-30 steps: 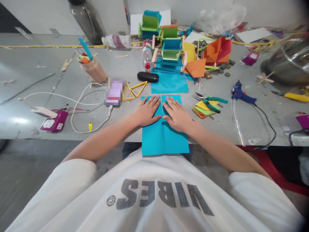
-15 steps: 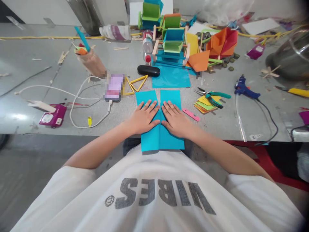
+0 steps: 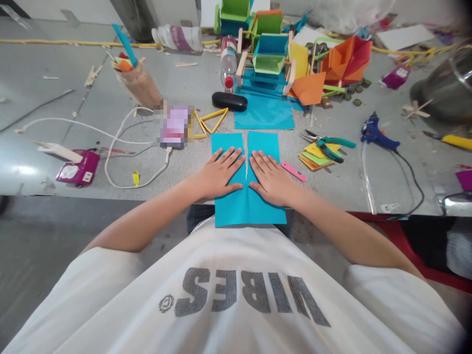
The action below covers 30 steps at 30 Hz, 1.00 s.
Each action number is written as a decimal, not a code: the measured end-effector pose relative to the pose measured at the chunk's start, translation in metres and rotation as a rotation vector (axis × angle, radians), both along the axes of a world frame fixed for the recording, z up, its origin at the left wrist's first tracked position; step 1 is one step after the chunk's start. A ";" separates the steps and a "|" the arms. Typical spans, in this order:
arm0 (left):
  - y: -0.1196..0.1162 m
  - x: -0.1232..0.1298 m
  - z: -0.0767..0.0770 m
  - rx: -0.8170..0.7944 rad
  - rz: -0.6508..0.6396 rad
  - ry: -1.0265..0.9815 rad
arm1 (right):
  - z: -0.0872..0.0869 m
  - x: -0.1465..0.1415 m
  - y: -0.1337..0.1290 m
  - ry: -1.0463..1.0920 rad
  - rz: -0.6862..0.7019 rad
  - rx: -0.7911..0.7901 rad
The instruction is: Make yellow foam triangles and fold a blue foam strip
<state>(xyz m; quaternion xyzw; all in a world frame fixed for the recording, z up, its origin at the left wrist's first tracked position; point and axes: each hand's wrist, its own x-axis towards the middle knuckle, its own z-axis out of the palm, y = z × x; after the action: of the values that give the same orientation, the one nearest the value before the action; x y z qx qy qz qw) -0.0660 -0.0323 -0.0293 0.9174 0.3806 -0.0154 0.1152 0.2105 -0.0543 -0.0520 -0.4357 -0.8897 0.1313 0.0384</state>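
Note:
A blue sheet of paper (image 3: 232,209) lies at the table's front edge, its near end overhanging toward my shirt. A split runs down its middle from the far edge to about thumb level; below that a crease continues and the halves are joined. My left hand (image 3: 223,172) rests flat on the left half, fingers spread. On the right half lies my right hand (image 3: 271,177), also flat with its fingers apart. Just right of the paper is a pink cutter (image 3: 293,171). Another blue sheet (image 3: 263,115) lies beyond the split one.
Pliers (image 3: 332,146) lie on small coloured papers at the right, with a blue glue gun (image 3: 379,135) farther right. A charging phone (image 3: 176,125), yellow triangles (image 3: 210,120) and a black case (image 3: 229,101) sit beyond my hands. Paper models (image 3: 271,51) stand behind.
The split in the blue paper has grown longer and wider toward me. Both hands have moved slightly apart, still flat on the paper. The view has shifted a little.

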 end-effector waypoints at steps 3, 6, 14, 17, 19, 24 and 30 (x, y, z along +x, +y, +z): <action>-0.008 0.007 0.012 0.031 -0.026 0.029 | 0.005 -0.002 0.002 -0.008 0.001 -0.013; -0.025 0.016 0.022 0.007 0.013 0.040 | 0.012 -0.005 0.001 -0.021 -0.004 -0.029; -0.044 0.014 0.008 0.014 0.064 -0.030 | 0.022 -0.002 -0.016 0.022 -0.061 -0.016; -0.042 0.009 0.010 0.045 0.010 -0.050 | 0.025 0.007 -0.029 0.040 0.026 -0.018; -0.043 0.005 0.013 0.063 -0.022 -0.066 | 0.026 0.016 -0.042 0.056 0.138 -0.020; -0.054 -0.016 0.013 0.026 -0.074 -0.153 | 0.016 0.038 -0.077 0.061 0.276 0.006; -0.078 -0.055 0.006 -0.100 -0.242 -0.187 | 0.006 0.052 -0.084 0.206 0.281 0.127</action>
<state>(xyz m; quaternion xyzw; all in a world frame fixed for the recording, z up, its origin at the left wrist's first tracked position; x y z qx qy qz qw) -0.1210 -0.1107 -0.0229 0.9471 0.2539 0.0372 0.1930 0.2625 -0.1385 -0.0455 -0.2881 -0.9396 0.1231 0.1380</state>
